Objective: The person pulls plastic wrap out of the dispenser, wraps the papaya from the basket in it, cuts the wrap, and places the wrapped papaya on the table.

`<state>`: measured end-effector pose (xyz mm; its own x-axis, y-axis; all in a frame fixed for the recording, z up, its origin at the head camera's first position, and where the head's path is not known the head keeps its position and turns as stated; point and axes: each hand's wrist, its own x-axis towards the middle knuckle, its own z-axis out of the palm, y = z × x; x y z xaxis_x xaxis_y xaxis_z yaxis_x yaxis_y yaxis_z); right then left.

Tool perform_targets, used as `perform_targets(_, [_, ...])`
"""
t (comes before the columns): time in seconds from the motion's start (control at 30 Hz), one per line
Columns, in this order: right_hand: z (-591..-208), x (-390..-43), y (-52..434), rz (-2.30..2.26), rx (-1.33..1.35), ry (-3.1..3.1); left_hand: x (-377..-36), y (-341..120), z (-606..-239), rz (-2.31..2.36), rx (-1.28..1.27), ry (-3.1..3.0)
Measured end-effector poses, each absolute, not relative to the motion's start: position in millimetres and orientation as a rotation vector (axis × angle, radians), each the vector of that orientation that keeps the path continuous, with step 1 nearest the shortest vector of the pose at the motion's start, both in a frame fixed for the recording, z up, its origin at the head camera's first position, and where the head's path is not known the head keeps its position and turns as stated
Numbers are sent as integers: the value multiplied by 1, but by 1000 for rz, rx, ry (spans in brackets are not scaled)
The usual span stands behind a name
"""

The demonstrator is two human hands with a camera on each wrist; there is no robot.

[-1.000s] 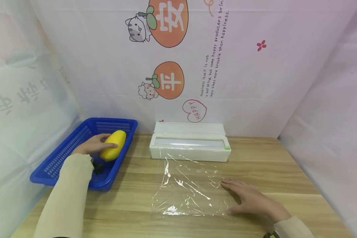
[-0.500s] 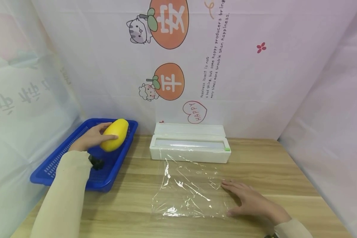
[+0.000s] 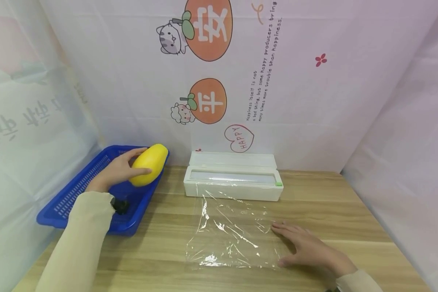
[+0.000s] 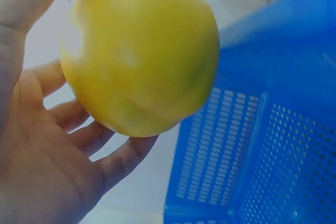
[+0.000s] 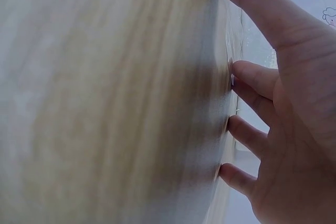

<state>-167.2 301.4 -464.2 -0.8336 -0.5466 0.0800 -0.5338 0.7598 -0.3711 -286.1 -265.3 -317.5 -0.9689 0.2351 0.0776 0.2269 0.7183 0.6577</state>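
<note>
With fingers spread, the right hand [image 3: 308, 245] is rested by its fingertips on the table [image 3: 321, 198] at the clear film [image 3: 230, 239]'s right edge. Left of and beyond the film, over the right rim of the basket [image 3: 143, 209], the yellow fruit [image 3: 152, 162] is gripped by the left hand [image 3: 117, 170], its long axis slanted away rightward

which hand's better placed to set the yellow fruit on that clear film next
Likely the left hand: it holds the yellow fruit by the right side of the blue basket. The right hand holds no fruit and rests at the right edge of the clear film.
</note>
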Motion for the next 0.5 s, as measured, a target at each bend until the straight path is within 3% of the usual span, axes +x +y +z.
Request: perform_targets(0.5, [-468, -168, 301, -602, -901, 2934, -267, -218, -331, 1150, 695, 2917])
